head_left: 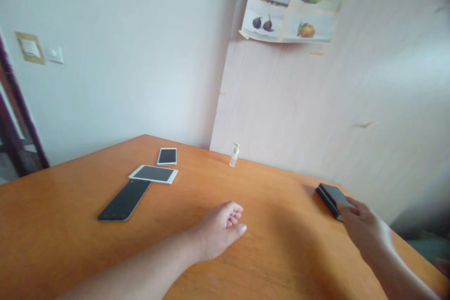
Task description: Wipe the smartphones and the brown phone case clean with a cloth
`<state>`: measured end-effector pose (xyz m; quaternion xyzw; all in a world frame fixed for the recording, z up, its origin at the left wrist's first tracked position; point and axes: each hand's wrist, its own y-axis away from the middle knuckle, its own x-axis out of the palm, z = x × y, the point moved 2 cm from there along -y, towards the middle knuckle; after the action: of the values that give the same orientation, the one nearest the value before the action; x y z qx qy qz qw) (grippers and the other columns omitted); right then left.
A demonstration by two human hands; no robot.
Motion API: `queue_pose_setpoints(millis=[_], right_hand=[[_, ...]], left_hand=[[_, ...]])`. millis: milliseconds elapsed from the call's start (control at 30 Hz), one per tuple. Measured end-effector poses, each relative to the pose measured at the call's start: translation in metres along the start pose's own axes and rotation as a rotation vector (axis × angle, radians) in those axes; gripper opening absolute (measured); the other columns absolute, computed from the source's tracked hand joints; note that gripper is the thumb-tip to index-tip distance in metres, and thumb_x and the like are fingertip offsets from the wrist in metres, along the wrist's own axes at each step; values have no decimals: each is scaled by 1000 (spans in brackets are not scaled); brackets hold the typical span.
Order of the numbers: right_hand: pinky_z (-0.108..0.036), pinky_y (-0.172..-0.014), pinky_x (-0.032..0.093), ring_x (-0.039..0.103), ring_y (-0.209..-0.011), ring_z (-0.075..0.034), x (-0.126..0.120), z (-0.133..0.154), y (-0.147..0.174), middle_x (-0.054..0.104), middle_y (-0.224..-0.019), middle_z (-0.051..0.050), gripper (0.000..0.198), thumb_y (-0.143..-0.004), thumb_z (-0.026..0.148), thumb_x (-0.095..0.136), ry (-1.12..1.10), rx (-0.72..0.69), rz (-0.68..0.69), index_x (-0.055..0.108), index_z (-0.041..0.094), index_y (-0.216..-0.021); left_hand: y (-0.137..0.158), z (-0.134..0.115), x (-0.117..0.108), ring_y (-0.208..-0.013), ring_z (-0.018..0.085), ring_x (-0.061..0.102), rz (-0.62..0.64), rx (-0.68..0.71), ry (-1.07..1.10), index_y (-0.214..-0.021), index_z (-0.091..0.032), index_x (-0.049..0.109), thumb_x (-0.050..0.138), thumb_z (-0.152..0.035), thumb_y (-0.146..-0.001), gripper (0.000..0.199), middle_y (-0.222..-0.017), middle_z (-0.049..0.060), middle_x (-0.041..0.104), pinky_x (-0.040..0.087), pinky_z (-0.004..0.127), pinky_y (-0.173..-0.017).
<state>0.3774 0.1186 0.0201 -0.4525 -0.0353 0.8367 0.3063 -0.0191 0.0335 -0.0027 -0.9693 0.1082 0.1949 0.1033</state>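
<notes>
On the right side of the table, my right hand (pixel 365 227) grips the near end of a dark phone-like slab (pixel 334 193), its thumb and fingers closed over the edge. This slab lies on another dark flat thing (pixel 326 202); what that lower one is, I cannot make out. My left hand (pixel 221 229) hovers over or rests on the middle of the table, empty, fingers loosely curled and thumb held apart. Away to its left lie a black phone (pixel 124 200), a white tablet-like device (pixel 154 174) touching the phone's far end, and a smaller white phone (pixel 167 156).
A small clear pump bottle (pixel 234 155) stands upright near the back edge of the orange wooden table (pixel 63 206). Behind the table rise a wall and a leaning pale board (pixel 298 103) with fruit paintings (pixel 295 4) taped on. Wall switches (pixel 30 48) show at left.
</notes>
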Motion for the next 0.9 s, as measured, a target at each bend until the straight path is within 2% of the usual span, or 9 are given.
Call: queue_pose_setpoints(millis=[133, 300, 367, 500, 600, 733, 800, 900], right_hand=[[-30, -52, 44, 61, -63, -21, 9, 34, 36, 70, -83, -8, 56, -76, 56, 57, -353, 3, 152, 64, 19, -118], [-23, -45, 35, 55, -58, -16, 22, 76, 93, 63, -72, -4, 57, -73, 59, 61, -590, 3, 344, 65, 18, -112], [-23, -44, 35, 52, -56, -15, 30, 88, 111, 59, -67, -2, 57, -75, 60, 59, -633, -20, 416, 64, 17, -113], [-25, -52, 44, 57, -59, -17, 48, 93, 127, 59, -62, -1, 53, -79, 60, 53, -552, -106, 397, 66, 17, -108], [-28, -59, 49, 63, -64, -21, 59, 85, 125, 65, -66, -3, 50, -79, 60, 49, -399, -202, 355, 68, 21, -104], [-31, -75, 52, 69, -90, -27, 64, 77, 121, 74, -91, -5, 43, -81, 58, 46, -271, -340, 296, 69, 26, -100], [-32, -83, 51, 68, -100, -27, 65, 77, 122, 74, -101, -4, 41, -83, 56, 44, -254, -390, 311, 68, 27, -100], [-32, -85, 51, 66, -104, -28, 67, 79, 125, 74, -106, -3, 40, -84, 56, 44, -254, -434, 363, 68, 28, -101]], left_hand=[[-1, 3, 0, -91, 16, 58, -14, 0, -18, -111, -16, 58, 62, -35, -79, 37, -104, 8, 63, 50, 33, -86], [-3, 8, 0, -91, 17, 60, -14, 23, -49, -113, -15, 57, 63, -36, -80, 40, -106, 9, 64, 50, 33, -84], [-6, 8, -6, -92, 17, 61, -60, 48, -118, -112, -17, 57, 62, -37, -81, 38, -107, 8, 65, 50, 32, -84], [-14, 6, -36, -104, 18, 61, -261, 62, -494, -114, -21, 58, 57, -41, -86, 34, -113, 6, 66, 47, 29, -92], [-19, 9, -68, -116, 25, 55, -384, -49, -619, -120, -18, 56, 54, -41, -87, 41, -120, 12, 62, 42, 37, -100], [-20, 20, -103, -126, 33, 48, -481, -242, -750, -124, -15, 54, 53, -41, -85, 48, -129, 18, 57, 35, 46, -105], [-19, 27, -114, -134, 36, 40, -502, -322, -803, -133, -15, 49, 52, -44, -84, 57, -140, 19, 50, 27, 50, -110], [-17, 38, -123, -144, 42, 19, -515, -448, -859, -144, -13, 37, 50, -55, -82, 76, -154, 23, 31, 12, 61, -113]])
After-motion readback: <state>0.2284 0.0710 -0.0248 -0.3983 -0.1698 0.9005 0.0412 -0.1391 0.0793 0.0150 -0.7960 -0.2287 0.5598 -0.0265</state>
